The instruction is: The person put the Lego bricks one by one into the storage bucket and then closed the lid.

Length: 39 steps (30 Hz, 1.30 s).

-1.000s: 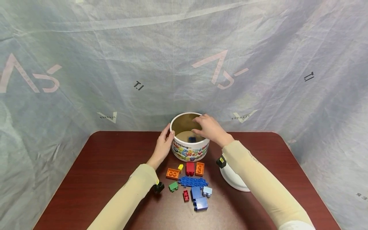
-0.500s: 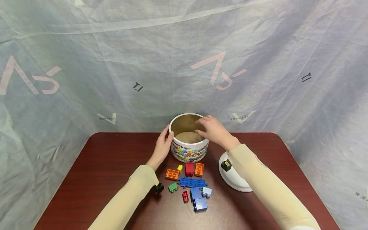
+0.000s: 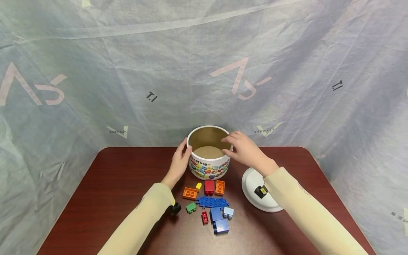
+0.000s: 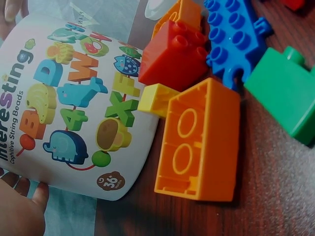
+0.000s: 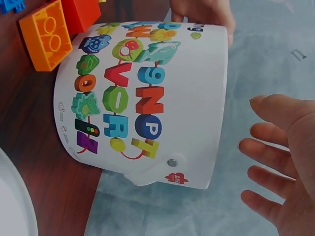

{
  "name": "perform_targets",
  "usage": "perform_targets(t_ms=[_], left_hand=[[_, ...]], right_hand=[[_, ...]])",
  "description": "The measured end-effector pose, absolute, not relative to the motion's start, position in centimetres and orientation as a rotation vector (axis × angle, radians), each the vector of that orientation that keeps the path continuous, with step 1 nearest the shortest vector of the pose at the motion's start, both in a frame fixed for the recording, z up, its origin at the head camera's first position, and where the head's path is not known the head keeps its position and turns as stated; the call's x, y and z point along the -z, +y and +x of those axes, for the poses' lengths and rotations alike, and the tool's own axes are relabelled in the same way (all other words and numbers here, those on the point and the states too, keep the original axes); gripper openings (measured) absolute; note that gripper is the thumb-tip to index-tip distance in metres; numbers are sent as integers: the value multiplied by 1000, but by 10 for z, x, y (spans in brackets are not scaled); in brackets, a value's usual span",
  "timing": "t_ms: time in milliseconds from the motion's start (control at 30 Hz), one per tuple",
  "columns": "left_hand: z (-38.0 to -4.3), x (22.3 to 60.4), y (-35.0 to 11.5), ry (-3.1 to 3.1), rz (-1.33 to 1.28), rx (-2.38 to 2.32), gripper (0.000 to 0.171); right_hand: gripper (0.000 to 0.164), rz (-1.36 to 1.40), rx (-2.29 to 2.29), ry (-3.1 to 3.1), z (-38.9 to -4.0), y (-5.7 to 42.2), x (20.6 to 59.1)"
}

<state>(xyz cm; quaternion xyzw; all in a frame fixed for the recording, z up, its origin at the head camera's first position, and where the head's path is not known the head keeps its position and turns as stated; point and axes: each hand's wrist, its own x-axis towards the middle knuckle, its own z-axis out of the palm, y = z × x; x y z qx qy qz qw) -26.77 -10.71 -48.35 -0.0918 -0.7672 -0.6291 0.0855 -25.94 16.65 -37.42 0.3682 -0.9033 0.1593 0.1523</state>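
A white bucket (image 3: pixel 207 171) printed with coloured letters and animals stands upright at the back of the table, its mouth tilted into view and its floor partly visible. My left hand (image 3: pixel 179 165) holds its left side, thumb at the front of the rim and fingers reaching round behind. Over the right rim my right hand (image 3: pixel 245 150) hovers with spread fingers, holding nothing. In the right wrist view those fingertips (image 5: pixel 251 144) are apart from the bucket's mouth. Before the bucket lie toy building bricks: orange (image 3: pixel 190 193), red (image 3: pixel 209 187), yellow (image 3: pixel 199 186) and green (image 3: pixel 191 207).
A blue studded wheelbase plate (image 3: pixel 213 202), two blue bricks (image 3: pixel 221 226), a light blue brick (image 3: pixel 228 212) and a small red brick (image 3: pixel 205 217) lie nearer the front. A white round lid (image 3: pixel 255 198) rests at right, partly under my right forearm. Grey sheeting (image 3: pixel 191 71) hangs behind the table.
A blurred dark blue piece seen inside the bucket a second ago is out of sight now. My right hand has drawn back to the right, uncovering more of the lid. The left hand stays.
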Motion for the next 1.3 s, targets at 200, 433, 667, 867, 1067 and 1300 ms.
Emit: perform_targets(t_ms=[200, 433, 667, 867, 1067, 1300], left_hand=[[-267, 483, -108, -2285, -270, 1876, 58], [-268, 484, -108, -2262, -265, 1899, 57], [-263, 474, -107, -2303, -252, 1877, 57], [-241, 443, -105, -2321, -268, 1864, 55], [-237, 438, -104, -2309, -264, 1869, 55], [-238, 439, -103, -2302, -258, 1886, 55]], right_hand=[[32, 1072, -474, -2575, -247, 175, 377], [31, 1103, -498, -2531, -230, 186, 382], [32, 1082, -499, -2555, -213, 199, 391], [34, 1095, -493, -2577, -200, 205, 399], [35, 1098, -487, -2606, -187, 207, 409], [35, 1171, -528, -2611, -177, 208, 427]])
